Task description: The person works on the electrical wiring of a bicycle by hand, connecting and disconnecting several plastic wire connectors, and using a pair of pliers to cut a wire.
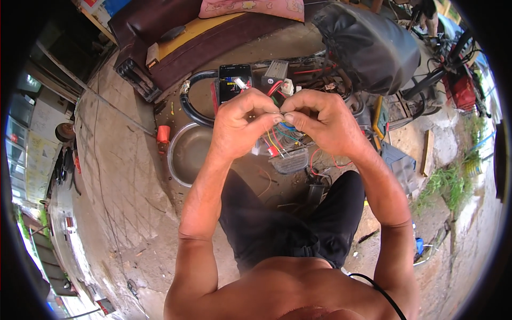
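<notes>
My left hand (240, 125) and my right hand (325, 122) meet in front of me, raised above the parts on the ground. Thumb and forefinger of each are pinched together, the fingertips almost touching. Between them runs a short piece of thin wire (281, 113), whose ends are hidden by the fingers. Below hang several coloured wires (274, 140), yellow, red and green-blue. They lead toward a finned metal box (290, 161) with a red and white plug beside it. Behind my hands, red wires and a white connector (287, 87) are partly covered.
A round metal basin (176, 169) and an orange-red cup (163, 133) lie to the left. A black-faced box (228, 88), a silver metal box (276, 69) and a thick black hose (188, 106) are farther off. Beyond stand a maroon sofa (186, 45) and a black-covered seat (368, 45).
</notes>
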The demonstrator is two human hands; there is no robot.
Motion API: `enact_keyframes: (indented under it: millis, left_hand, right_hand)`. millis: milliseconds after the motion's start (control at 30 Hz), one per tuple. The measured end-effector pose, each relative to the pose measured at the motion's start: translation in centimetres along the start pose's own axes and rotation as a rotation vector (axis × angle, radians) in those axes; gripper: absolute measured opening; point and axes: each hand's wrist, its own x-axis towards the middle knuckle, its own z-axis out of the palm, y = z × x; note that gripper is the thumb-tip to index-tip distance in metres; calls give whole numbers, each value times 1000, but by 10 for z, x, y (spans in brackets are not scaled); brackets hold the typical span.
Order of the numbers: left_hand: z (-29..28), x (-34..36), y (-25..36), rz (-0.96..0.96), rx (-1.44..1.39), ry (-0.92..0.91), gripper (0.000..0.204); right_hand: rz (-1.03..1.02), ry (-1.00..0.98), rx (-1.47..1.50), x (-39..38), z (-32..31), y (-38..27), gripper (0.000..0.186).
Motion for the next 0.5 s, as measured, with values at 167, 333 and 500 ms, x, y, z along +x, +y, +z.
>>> enact_keyframes:
  millis: [167,333,500]
  left_hand:
    - [2,-1,8,-89,5,11,12]
    - [0,-1,9,-164,-83,-8,5]
    - [-4,1,10,-176,-128,-61,3]
  right_hand:
    - [106,-123,164,0,0,-1,15]
    - [93,-59,241,2,11,2,14]
    - [55,1,300,1,16,2,11]
